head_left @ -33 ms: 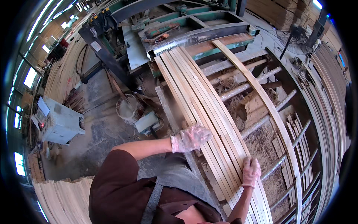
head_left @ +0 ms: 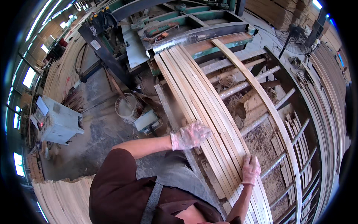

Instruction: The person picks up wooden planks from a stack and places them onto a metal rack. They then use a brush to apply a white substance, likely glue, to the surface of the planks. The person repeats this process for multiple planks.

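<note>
Hardly anything is shifting: the strips (head_left: 222, 119) are staying across the rollers (head_left: 235, 89). The left hand (head_left: 191, 136) is resting over their near side, the right hand (head_left: 251, 170) curling at their far edge, apparently steadying them; whether either is gripping, I cannot tell.

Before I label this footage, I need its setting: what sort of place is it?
Probably a woodworking workshop: long, pale wooden strips lie side by side across cylindrical grey metal bars, with loose brown sawdust below.
</note>
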Demonstrator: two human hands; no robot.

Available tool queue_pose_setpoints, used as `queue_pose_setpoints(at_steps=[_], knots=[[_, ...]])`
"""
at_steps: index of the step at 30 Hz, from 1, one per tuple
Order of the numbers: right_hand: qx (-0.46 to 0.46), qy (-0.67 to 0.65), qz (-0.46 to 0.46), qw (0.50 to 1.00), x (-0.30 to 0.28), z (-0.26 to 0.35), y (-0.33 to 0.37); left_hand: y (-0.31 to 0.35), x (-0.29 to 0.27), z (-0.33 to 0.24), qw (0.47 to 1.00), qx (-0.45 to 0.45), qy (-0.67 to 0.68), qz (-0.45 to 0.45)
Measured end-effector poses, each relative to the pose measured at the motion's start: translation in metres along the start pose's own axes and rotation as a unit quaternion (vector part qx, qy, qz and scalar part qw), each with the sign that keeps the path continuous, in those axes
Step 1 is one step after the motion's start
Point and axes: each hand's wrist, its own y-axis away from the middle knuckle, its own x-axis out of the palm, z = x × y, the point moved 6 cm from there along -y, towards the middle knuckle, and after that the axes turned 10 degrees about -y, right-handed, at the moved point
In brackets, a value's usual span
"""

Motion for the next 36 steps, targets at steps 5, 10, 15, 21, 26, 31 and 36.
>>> queue_pose_setpoints(at_steps=[5, 10, 15, 21, 26, 31, 36], knots=[[0.01, 0.017, 0.001, 1.0, -0.004, 0.002, 0.007, 0.007, 0.007, 0.003, 0.995, -0.02, 0.045, -0.085], [0.046, 0.037, 0.093, 0.994, -0.007, 0.003, 0.001, 0.012, 0.008, -0.004, 0.989, -0.068, 0.062, -0.115], [0.031, 0.017, 0.292, 0.956, 0.009, 0.038, -0.048, 0.024, 0.008, -0.003, 0.988, -0.083, 0.096, -0.089], [0.041, -0.348, 0.443, 0.825, 0.058, 0.072, -0.091, 0.024, -0.018, 0.046, 0.947, -0.149, 0.274, -0.08], [0.108, -0.351, 0.456, 0.811, 0.06, 0.025, -0.06, 0.065, -0.016, 0.146, 0.91, -0.346, 0.194, -0.124], [0.137, -0.274, 0.439, 0.845, 0.024, 0.048, -0.069, 0.096, -0.027, 0.212, 0.867, -0.458, 0.157, -0.116], [0.087, -0.283, 0.413, 0.862, 0.001, 0.009, -0.103, 0.135, -0.016, 0.243, 0.845, -0.514, 0.133, -0.059]])
